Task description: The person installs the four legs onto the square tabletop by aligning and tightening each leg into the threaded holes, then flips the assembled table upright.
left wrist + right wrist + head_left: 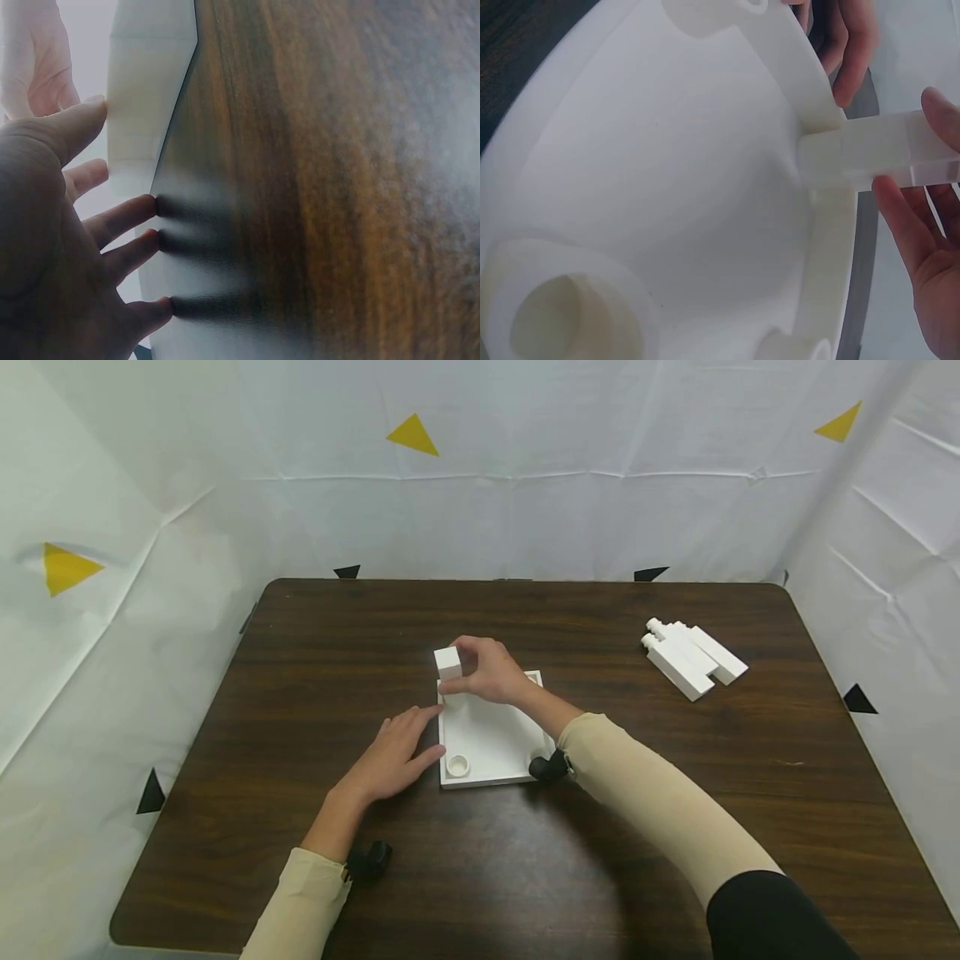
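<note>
A white rectangular panel (491,735) with a raised rim lies on the dark wooden table. My right hand (491,672) pinches a white square post (447,664) between thumb and fingers, upright at the panel's far left corner. In the right wrist view the lower end of the post (877,150) stands inside the rim; whether it sits in a socket is hidden. My left hand (397,752) has its fingers spread, with index finger and thumb against the panel's left side. Round sockets show at other corners, one near left (457,766) and one close to the camera (577,315).
Several more white square posts (690,656) lie side by side at the table's right, some with round knobbed ends. The dark wood table (337,643) has white sheets (525,518) hung behind and at both sides, marked with yellow and black triangles.
</note>
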{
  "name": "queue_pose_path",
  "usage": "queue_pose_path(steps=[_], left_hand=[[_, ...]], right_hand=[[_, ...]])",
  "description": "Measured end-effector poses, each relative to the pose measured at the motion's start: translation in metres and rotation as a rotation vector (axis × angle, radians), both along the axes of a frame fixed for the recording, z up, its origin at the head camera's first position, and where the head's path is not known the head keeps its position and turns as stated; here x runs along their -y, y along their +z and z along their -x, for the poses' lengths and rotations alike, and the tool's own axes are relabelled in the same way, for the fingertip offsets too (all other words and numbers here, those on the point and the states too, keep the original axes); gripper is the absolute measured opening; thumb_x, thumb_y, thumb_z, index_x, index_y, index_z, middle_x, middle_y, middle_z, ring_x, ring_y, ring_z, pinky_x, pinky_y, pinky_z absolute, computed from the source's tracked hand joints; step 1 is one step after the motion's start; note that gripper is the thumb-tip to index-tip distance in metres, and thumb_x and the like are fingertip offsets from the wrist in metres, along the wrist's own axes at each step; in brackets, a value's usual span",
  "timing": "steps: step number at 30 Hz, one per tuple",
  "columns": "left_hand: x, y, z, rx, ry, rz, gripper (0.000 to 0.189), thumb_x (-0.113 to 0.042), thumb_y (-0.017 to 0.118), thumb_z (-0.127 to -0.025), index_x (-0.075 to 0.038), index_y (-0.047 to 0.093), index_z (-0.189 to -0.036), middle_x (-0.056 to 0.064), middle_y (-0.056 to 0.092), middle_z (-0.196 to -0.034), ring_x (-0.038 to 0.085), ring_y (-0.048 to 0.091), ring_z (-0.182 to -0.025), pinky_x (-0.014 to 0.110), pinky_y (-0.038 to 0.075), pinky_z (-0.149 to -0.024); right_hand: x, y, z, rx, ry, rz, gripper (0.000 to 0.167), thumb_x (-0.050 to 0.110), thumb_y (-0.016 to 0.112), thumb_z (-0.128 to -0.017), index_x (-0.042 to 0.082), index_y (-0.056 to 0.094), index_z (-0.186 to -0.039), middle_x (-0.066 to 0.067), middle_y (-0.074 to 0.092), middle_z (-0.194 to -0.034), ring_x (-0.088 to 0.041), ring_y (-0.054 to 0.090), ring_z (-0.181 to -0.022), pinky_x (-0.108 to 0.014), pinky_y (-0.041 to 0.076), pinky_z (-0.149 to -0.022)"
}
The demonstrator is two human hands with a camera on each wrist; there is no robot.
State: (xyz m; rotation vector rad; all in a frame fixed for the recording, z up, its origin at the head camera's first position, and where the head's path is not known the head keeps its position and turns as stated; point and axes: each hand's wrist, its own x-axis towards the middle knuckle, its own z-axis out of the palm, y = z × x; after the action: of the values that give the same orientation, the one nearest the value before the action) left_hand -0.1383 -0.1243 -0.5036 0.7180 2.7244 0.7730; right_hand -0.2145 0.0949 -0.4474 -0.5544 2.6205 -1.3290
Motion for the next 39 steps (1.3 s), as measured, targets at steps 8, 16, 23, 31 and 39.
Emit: queue_pose_path(steps=[8,16,23,31,39], left_hand=[[0.0004,0.0013,0.0000,0.000,-0.006,0.001,0.063,-0.047,0.053,-0.099,-0.022,0.031,-0.153,0.006,0.035,-0.155,0.027,0.027,-0.145,0.062,0.014,-0.113],[0.0000,0.0023,-0.0001,0.012,-0.003,-0.004,0.063,-0.046,0.052,-0.099,-0.023,0.031,-0.153,0.006,0.034,-0.156,0.028,0.025,-0.145,0.063,0.013,-0.113],[0.0001,0.0019,0.0001,0.003,-0.006,-0.007,0.062,-0.046,0.053,-0.099,-0.023,0.031,-0.153,0.006,0.034,-0.155,0.027,0.026,-0.145,0.063,0.014,-0.113],[0.0001,0.0025,-0.0004,0.001,-0.005,-0.003,0.063,-0.047,0.053,-0.099,-0.022,0.032,-0.153,0.006,0.035,-0.154,0.026,0.028,-0.144,0.063,0.014,-0.113],[-0.0006,0.0027,-0.0005,0.007,0.000,0.001,0.063,-0.046,0.053,-0.099,-0.023,0.031,-0.153,0.006,0.035,-0.155,0.028,0.025,-0.145,0.062,0.014,-0.113]], right_hand=[[0.0021,0.0012,-0.0011,0.004,-0.015,0.008,0.049,0.025,0.087,-0.075,0.009,0.062,-0.114,-0.002,0.067,-0.102,-0.017,0.062,-0.091,-0.032,0.051,-0.081],[0.0026,0.0008,-0.0006,-0.009,-0.024,-0.006,0.049,0.026,0.087,-0.075,0.010,0.062,-0.114,-0.002,0.067,-0.101,-0.017,0.061,-0.090,-0.032,0.050,-0.079],[0.0027,0.0018,-0.0012,-0.017,-0.026,-0.013,0.049,0.027,0.088,-0.074,0.010,0.062,-0.112,-0.002,0.065,-0.098,-0.018,0.058,-0.088,-0.032,0.049,-0.077],[0.0001,0.0039,-0.0009,-0.017,0.005,-0.032,0.061,0.031,0.087,-0.074,0.013,0.057,-0.125,-0.002,0.063,-0.108,-0.018,0.057,-0.096,-0.035,0.049,-0.081],[-0.0061,0.0071,0.0044,-0.031,0.152,-0.020,0.061,0.020,0.075,-0.085,0.014,0.051,-0.141,-0.004,0.054,-0.137,-0.019,0.052,-0.120,-0.041,0.043,-0.099]])
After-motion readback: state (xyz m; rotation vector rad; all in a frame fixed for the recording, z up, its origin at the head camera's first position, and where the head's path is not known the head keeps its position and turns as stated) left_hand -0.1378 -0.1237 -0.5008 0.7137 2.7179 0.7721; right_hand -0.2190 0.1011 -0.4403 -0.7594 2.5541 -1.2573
